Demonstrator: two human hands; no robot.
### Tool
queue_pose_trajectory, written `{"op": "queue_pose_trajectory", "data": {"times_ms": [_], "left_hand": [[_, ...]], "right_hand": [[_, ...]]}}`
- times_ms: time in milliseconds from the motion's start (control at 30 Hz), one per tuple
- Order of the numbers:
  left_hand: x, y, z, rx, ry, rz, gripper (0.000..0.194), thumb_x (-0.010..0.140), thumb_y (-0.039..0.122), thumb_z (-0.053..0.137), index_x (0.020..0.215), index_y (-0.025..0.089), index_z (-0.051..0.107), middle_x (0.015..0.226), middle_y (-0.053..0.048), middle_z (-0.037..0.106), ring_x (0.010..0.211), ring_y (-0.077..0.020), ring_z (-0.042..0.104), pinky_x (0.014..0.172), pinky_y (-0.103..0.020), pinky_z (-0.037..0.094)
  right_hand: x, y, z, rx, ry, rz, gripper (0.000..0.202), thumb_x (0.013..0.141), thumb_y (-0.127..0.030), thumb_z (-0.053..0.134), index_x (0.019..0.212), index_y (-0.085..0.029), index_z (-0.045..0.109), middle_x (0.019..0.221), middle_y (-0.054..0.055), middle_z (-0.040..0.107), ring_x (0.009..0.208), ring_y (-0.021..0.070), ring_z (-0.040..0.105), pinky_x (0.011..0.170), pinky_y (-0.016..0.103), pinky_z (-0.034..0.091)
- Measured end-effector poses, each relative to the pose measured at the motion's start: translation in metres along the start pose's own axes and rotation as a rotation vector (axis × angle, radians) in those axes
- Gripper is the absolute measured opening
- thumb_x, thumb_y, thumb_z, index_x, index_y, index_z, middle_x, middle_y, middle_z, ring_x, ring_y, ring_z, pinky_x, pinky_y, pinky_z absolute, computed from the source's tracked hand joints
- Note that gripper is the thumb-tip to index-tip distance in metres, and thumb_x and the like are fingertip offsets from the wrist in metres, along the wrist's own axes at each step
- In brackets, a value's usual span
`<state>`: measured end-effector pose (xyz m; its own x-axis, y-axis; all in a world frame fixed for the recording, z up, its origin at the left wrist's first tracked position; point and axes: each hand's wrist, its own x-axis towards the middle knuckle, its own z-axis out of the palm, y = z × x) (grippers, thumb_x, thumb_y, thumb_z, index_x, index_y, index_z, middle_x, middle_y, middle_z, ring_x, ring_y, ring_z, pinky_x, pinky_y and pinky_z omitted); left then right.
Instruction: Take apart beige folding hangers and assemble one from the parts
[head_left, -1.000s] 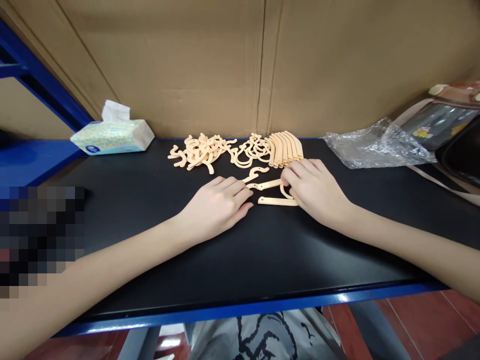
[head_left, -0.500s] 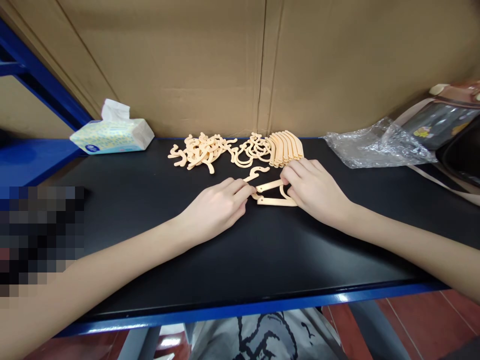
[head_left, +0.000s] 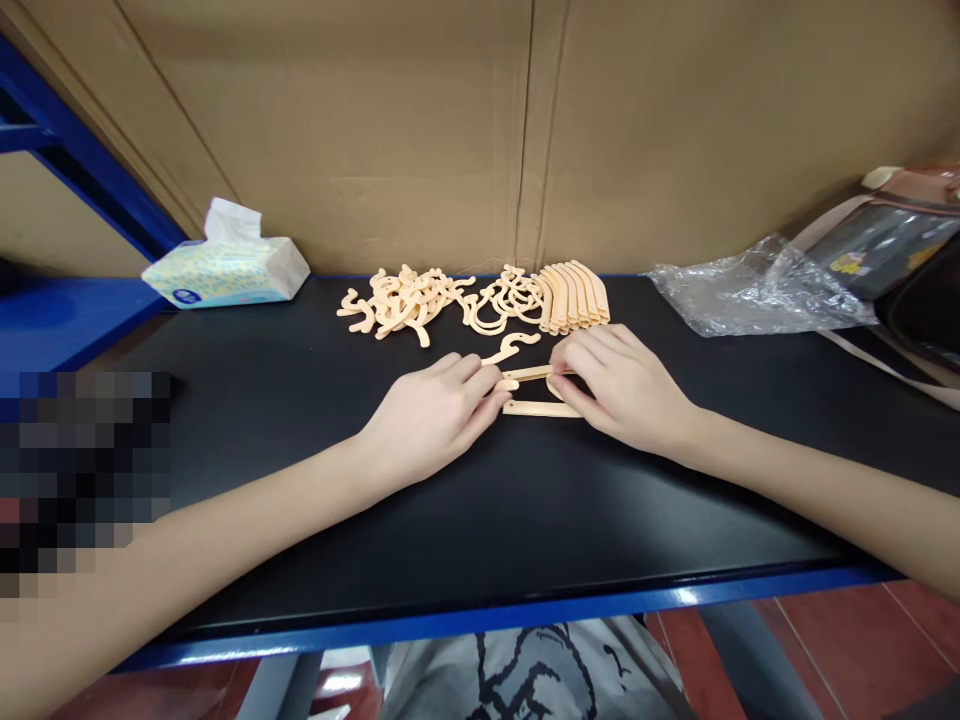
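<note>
Both hands are over beige pieces that look like folding hanger parts. My left hand point(head_left: 442, 410) is closed in a pinch on a small rounded hanger part point(head_left: 508, 385), mostly hidden by the fingers. My right hand point(head_left: 619, 385) is closed around the upper straight hanger arm point(head_left: 532, 373), with a curved part under its fingertips. A second hanger arm point(head_left: 541, 408) lies just nearer, its right end hidden by my right hand. Beyond my left fingertips rests a hanger hook point(head_left: 516, 345).
At the back lie a heap of hanger hooks point(head_left: 409, 300), several curved parts point(head_left: 514, 298) and a row of hanger arms point(head_left: 574, 295). A tissue pack point(head_left: 232, 272) stands left. A clear plastic bag point(head_left: 757, 290) and a strapped bag point(head_left: 885, 245) sit right, on the black table point(head_left: 480, 530).
My right hand has shifted slightly left and its thumb now lies lower over the curved part. The two hanger arms have moved a little left, closer to my left fingers.
</note>
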<state>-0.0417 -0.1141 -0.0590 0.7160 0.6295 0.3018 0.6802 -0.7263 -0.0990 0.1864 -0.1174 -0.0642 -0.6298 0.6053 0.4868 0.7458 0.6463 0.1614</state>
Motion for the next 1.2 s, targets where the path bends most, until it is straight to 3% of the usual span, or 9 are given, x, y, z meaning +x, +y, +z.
{"op": "queue_pose_trajectory", "data": {"times_ms": [100,200,300,433,633,833,1200], "left_hand": [[-0.0005,0.0011,0.0,-0.036,-0.031,-0.034,0.032,0.095,0.043,0.034,0.097,0.017,0.053,0.09,-0.004,0.06,0.083,-0.0183,0.058,0.064,-0.026,0.044],[-0.0001,0.0004,0.0004,-0.099,-0.06,-0.032,0.028,0.096,0.037,0.031,0.091,0.017,0.051,0.087,-0.003,0.06,0.077,-0.0157,0.059,0.06,-0.024,0.041],[0.0003,-0.0014,0.0011,-0.136,-0.089,-0.017,0.028,0.096,0.036,0.03,0.086,0.018,0.049,0.079,-0.001,0.06,0.065,-0.0138,0.057,0.054,-0.023,0.037],[0.0009,-0.0041,0.0017,-0.133,-0.108,0.083,0.026,0.096,0.034,0.031,0.084,0.018,0.048,0.073,0.0,0.058,0.063,-0.0136,0.055,0.053,-0.023,0.033],[0.0018,-0.0054,-0.0015,-0.149,-0.146,0.171,0.026,0.096,0.03,0.03,0.082,0.017,0.047,0.077,0.0,0.058,0.065,-0.0119,0.054,0.054,-0.023,0.033],[0.0026,-0.0047,-0.0025,-0.164,-0.143,0.174,0.027,0.096,0.03,0.028,0.081,0.017,0.046,0.076,0.0,0.058,0.064,-0.0118,0.054,0.053,-0.023,0.032],[0.0025,-0.0044,-0.0006,-0.191,-0.13,0.161,0.025,0.095,0.032,0.03,0.08,0.018,0.045,0.07,0.001,0.058,0.059,-0.0115,0.054,0.05,-0.022,0.03]], "right_hand": [[-0.0001,-0.0032,-0.0022,0.064,-0.009,-0.143,0.018,0.091,-0.027,0.044,0.086,-0.015,0.056,0.091,0.008,0.061,0.085,0.0192,0.052,0.078,0.033,0.036],[-0.0006,-0.0028,-0.0015,0.096,-0.052,-0.218,0.02,0.092,-0.028,0.044,0.088,-0.015,0.058,0.096,0.009,0.061,0.088,0.0199,0.051,0.079,0.034,0.037],[-0.0007,-0.0008,0.0003,0.101,-0.07,-0.251,0.022,0.092,-0.027,0.042,0.087,-0.015,0.059,0.089,0.008,0.062,0.085,0.0191,0.051,0.078,0.034,0.037],[-0.0006,-0.0015,0.0005,0.08,-0.052,-0.304,0.023,0.093,-0.025,0.04,0.084,-0.014,0.059,0.081,0.005,0.063,0.079,0.0175,0.053,0.076,0.033,0.038],[-0.0011,-0.0069,-0.0024,0.079,-0.012,-0.305,0.024,0.093,-0.023,0.039,0.081,-0.016,0.059,0.078,0.005,0.065,0.075,0.0155,0.056,0.067,0.028,0.041],[-0.0014,-0.0083,-0.0019,0.103,-0.013,-0.283,0.022,0.09,-0.021,0.04,0.075,-0.017,0.055,0.073,0.004,0.062,0.07,0.0144,0.056,0.073,0.028,0.045],[-0.0071,-0.0064,0.0027,-0.006,0.019,-0.272,0.018,0.09,-0.024,0.043,0.078,-0.018,0.055,0.073,0.0,0.062,0.067,0.0127,0.055,0.065,0.027,0.04]]}}
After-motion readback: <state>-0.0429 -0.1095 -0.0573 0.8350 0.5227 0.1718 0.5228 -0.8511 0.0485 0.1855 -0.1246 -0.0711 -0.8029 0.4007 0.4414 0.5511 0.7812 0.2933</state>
